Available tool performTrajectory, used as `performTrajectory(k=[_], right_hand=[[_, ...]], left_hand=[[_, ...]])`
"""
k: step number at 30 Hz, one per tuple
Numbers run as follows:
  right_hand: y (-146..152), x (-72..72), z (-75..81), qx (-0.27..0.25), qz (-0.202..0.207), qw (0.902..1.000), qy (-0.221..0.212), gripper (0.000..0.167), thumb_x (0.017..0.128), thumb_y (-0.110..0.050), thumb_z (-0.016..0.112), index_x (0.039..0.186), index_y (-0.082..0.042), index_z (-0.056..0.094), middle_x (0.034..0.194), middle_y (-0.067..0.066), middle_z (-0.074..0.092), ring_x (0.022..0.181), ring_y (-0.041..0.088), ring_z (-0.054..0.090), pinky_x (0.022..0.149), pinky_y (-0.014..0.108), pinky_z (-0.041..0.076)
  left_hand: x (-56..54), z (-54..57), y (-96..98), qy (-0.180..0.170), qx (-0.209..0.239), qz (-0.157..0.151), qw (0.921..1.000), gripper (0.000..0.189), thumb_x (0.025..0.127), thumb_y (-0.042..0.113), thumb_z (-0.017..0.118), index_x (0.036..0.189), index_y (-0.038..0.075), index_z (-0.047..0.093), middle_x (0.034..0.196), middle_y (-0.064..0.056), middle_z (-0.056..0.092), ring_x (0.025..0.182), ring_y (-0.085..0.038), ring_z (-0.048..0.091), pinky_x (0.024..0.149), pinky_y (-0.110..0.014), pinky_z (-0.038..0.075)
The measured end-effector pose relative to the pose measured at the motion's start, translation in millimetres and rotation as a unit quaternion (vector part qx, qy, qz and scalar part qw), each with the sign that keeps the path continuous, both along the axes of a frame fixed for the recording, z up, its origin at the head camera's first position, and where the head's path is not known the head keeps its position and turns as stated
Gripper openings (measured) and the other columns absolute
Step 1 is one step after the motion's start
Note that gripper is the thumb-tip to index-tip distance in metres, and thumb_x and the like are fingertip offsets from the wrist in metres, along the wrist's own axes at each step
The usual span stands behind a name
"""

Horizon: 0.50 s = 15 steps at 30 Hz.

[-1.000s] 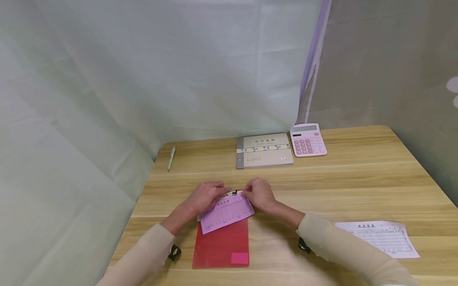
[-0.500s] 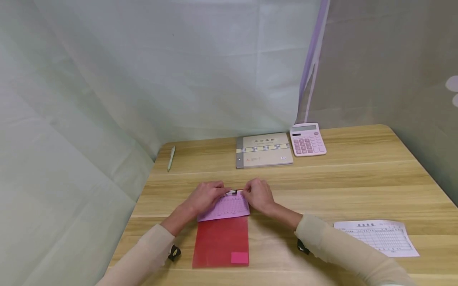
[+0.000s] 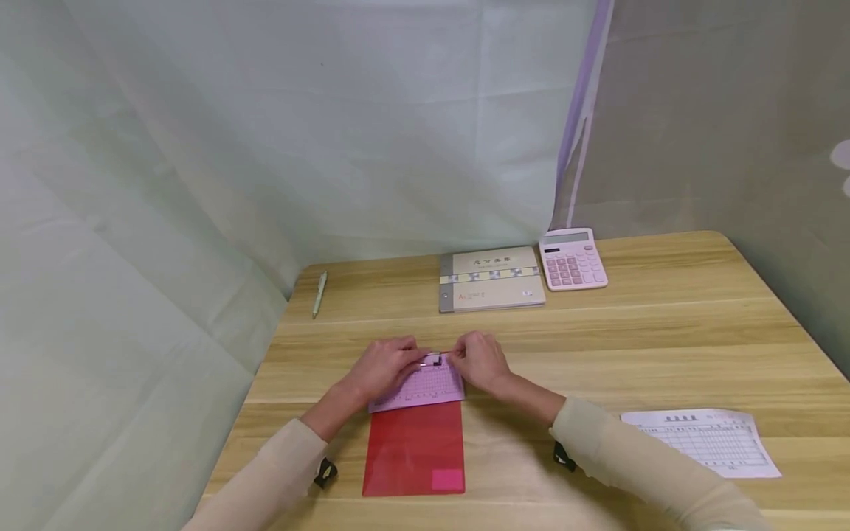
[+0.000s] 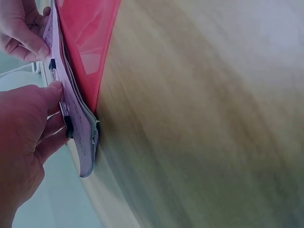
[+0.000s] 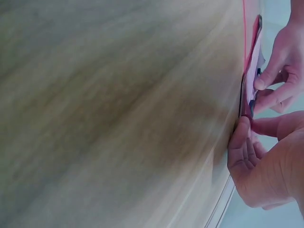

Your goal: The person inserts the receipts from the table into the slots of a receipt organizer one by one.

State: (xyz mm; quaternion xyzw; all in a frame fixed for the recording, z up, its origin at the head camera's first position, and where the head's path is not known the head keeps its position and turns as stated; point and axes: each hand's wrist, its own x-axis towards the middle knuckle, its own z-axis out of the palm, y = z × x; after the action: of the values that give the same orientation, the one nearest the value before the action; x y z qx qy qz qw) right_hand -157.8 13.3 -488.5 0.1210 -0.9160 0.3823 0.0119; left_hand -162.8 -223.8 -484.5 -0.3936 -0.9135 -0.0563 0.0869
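A pink printed form (image 3: 425, 387) lies over the upper part of a red clip folder (image 3: 415, 450), its top edge at a metal clip (image 3: 437, 361) with black ends. At the clip, my left hand (image 3: 387, 369) grips with the thumb in front and fingers curled behind, as the left wrist view shows. My right hand (image 3: 479, 363) pinches the form's top right corner between thumb and fingertips. Other sheets show beneath the pink form (image 4: 81, 114) in the left wrist view. Part of the form's left side is hidden by my left hand.
A white printed form (image 3: 707, 442) lies on the wooden table (image 3: 544, 487) beyond my right sleeve. Farther back are a ledger book (image 3: 493, 279) and a pink calculator (image 3: 572, 259). A pen (image 3: 319, 295) lies at the back left, and curtains hang behind the table.
The pink form has swung from a tilted position to nearly square over the folder, its lower edge moving up. Both hands stay at the clip end, and the folder has shifted very slightly right.
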Motion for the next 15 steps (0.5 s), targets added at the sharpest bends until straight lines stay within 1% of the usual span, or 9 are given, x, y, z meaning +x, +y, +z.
performTrajectory(k=[5, 11, 15], right_hand=[[1.2, 1.0, 1.7, -0.003, -0.001, 0.9999, -0.010, 0.009, 0.088, -0.007, 0.084, 0.080, -0.007, 0.081, 0.075, -0.001, 0.073, 0.070, 0.015, 0.064, 0.064, 0.033, 0.054], [0.8, 1.9, 2.0, -0.014, -0.012, 0.9997, -0.014, 0.012, 0.088, -0.009, 0.085, 0.077, -0.008, 0.081, 0.075, 0.000, 0.073, 0.070, 0.014, 0.063, 0.062, 0.033, 0.052], [0.1, 1.7, 1.3, -0.014, -0.018, 0.9996, -0.018, 0.012, 0.088, -0.010, 0.086, 0.078, -0.008, 0.081, 0.074, -0.001, 0.073, 0.070, 0.014, 0.063, 0.061, 0.032, 0.051]], left_hand=[[0.7, -1.5, 0.9, 0.007, 0.001, -0.005, 1.0000, 0.027, 0.102, 0.016, 0.073, 0.128, 0.014, 0.079, 0.095, 0.003, 0.062, 0.079, -0.010, 0.057, 0.071, -0.031, 0.055], [0.7, -2.8, 0.7, 0.022, 0.007, -0.015, 0.9996, 0.027, 0.102, 0.010, 0.072, 0.128, 0.013, 0.079, 0.096, 0.002, 0.064, 0.081, -0.012, 0.059, 0.071, -0.033, 0.057], [1.1, -2.7, 0.5, 0.022, 0.010, -0.016, 0.9996, 0.028, 0.102, 0.009, 0.071, 0.128, 0.013, 0.079, 0.096, 0.002, 0.063, 0.081, -0.012, 0.059, 0.071, -0.033, 0.057]])
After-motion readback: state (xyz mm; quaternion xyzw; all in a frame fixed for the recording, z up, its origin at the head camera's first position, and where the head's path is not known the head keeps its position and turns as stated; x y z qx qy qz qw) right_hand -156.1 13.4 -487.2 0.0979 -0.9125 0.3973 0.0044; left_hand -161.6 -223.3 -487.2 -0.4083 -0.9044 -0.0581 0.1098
